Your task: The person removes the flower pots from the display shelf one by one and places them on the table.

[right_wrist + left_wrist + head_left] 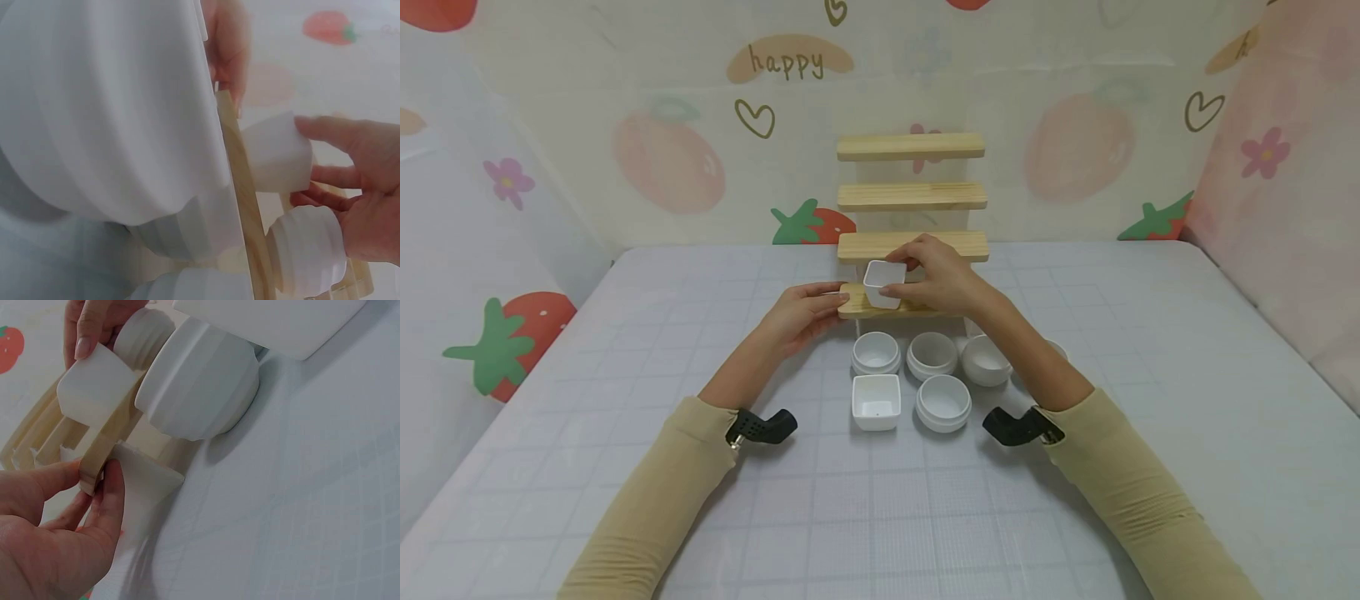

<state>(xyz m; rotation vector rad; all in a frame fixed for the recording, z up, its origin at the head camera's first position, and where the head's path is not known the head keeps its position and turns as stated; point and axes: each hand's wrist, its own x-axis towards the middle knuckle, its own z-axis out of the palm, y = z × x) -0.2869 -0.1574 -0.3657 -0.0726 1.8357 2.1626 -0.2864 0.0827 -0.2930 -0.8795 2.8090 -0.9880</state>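
My right hand (943, 275) holds a small white square pot (882, 287) between thumb and fingers, at the left part of the lowest wooden shelf board (852, 307). In the right wrist view this square pot (278, 153) is right at the board (240, 181). Close by my right fingers a ribbed round white pot (306, 250) stands on the same board, hidden behind the hand in the head view. The left end of the board is pinched by my left hand (805, 317), thumb on one face and fingers on the other, as the left wrist view shows.
Before the stand sit several white pots: a square one (876, 404), round ones (943, 403) beside and behind it, and one (1058, 348) partly behind my right forearm. Higher boards (912, 197) rise in steps against the patterned backdrop (880, 92). A grid-patterned cloth covers the table (880, 517).
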